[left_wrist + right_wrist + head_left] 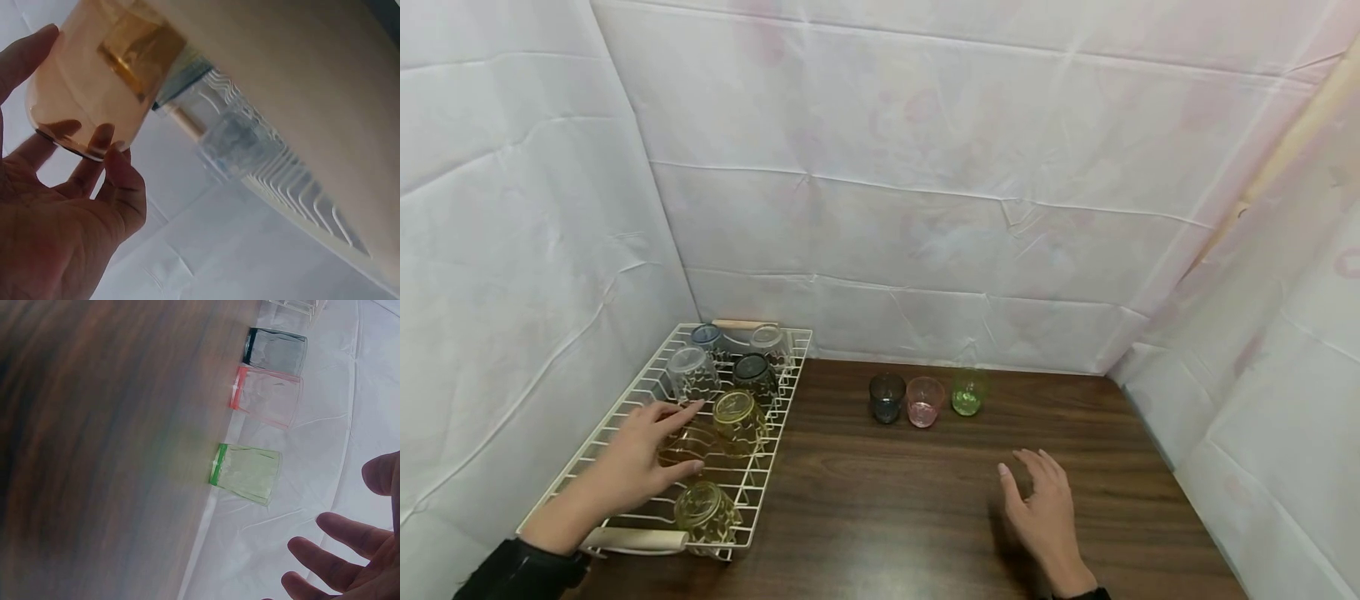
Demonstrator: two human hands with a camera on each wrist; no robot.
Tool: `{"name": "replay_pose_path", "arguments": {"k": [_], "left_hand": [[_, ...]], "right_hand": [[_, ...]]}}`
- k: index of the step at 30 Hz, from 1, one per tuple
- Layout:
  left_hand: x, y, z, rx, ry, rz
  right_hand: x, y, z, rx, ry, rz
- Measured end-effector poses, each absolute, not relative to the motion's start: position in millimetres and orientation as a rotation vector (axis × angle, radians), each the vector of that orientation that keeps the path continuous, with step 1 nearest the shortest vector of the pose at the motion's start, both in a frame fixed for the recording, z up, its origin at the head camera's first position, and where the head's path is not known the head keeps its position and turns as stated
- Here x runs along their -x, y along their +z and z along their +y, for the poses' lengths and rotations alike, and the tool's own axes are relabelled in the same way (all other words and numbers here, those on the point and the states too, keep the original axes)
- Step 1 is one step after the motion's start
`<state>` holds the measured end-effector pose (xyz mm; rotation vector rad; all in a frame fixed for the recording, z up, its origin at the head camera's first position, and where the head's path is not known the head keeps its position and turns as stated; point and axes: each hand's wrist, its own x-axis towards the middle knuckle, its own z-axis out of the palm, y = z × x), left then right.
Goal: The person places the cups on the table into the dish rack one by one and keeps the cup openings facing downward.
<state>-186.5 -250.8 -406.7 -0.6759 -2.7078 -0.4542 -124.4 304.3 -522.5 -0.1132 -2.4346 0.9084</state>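
My left hand [638, 454] is over the wire rack at the left, its thumb and fingers round an amber glass [94, 81]. In the left wrist view a fingertip lies at the glass's side and other fingers show through its lower end. From the head view, this glass [683, 443] is partly hidden by the hand. Close beside it are a yellow glass [737, 421] and, nearer, another yellowish glass [706, 510], both upside down. My right hand [1041, 508] hovers over the table's right side, fingers spread and loosely bent, holding nothing.
The white wire rack [765, 492] with wooden handles also bears a blue glass [707, 336], two clear glasses and a dark glass [755, 375]. Upright on the brown table [865, 508] stand a dark glass [887, 398], a pink glass [923, 402] and a green glass [967, 393]. White sheets enclose the table.
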Motion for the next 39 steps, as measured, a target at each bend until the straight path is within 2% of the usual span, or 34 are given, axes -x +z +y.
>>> {"name": "replay_pose_path", "arguments": {"k": [9,39], "left_hand": [[185,-408,-234,0.579,-0.5,-2.815],[184,-415,-210,0.524,-0.478,-2.907]], "right_hand": [[124,-523,305,0.115,0.903,-2.447],[120,-527,304,0.125,0.935,-2.462]]}}
